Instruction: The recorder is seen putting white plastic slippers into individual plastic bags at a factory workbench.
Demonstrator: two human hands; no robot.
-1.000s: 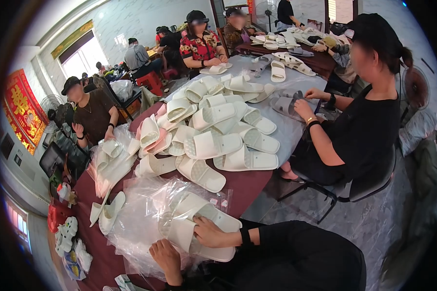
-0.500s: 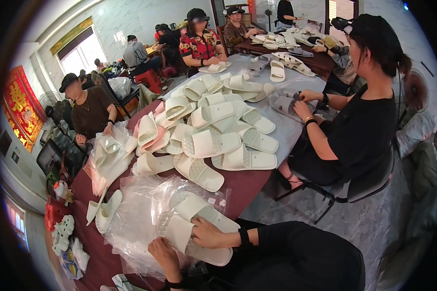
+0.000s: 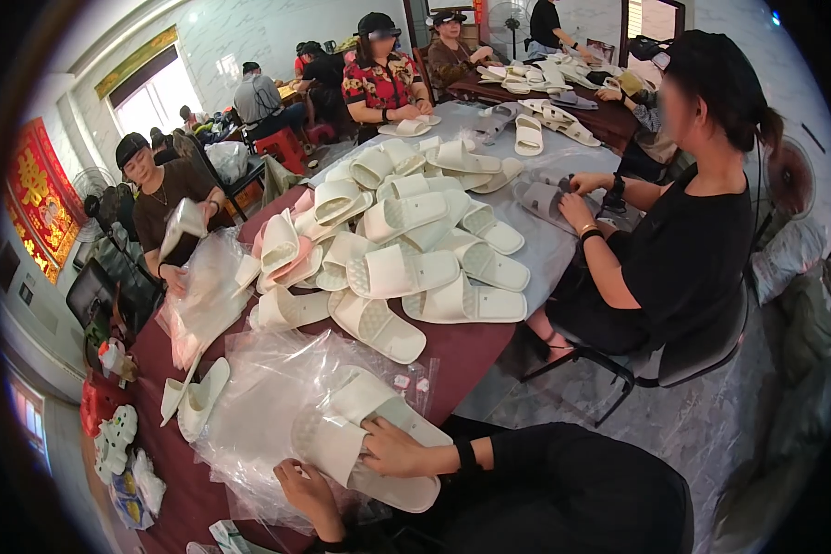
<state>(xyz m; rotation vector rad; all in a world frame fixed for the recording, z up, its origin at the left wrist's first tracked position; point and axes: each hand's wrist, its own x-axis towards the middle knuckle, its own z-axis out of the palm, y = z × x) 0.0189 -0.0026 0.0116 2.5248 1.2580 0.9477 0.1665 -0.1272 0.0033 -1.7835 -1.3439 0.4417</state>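
Note:
Low in the view, a pair of white slippers lies at the clear plastic bags on the table. My right hand grips the nearer slipper at its strap, with the fingertips tucked partly out of sight. Beside it lies the other slipper, overlapped by the nearer one. My left hand is closed at the edge of a clear plastic bag, just left of the slippers. Glare on the film hides how far the slippers reach into the bag.
A heap of white slippers, some pink among them, covers the table's middle. Two loose slippers lie left of the bags. A person in black handles grey slippers at right. Another person sits at left beside more bags.
My left hand has shifted slightly left and down, and the nearer slipper has slid a little left with my right hand. The person at left has raised a wrapped item.

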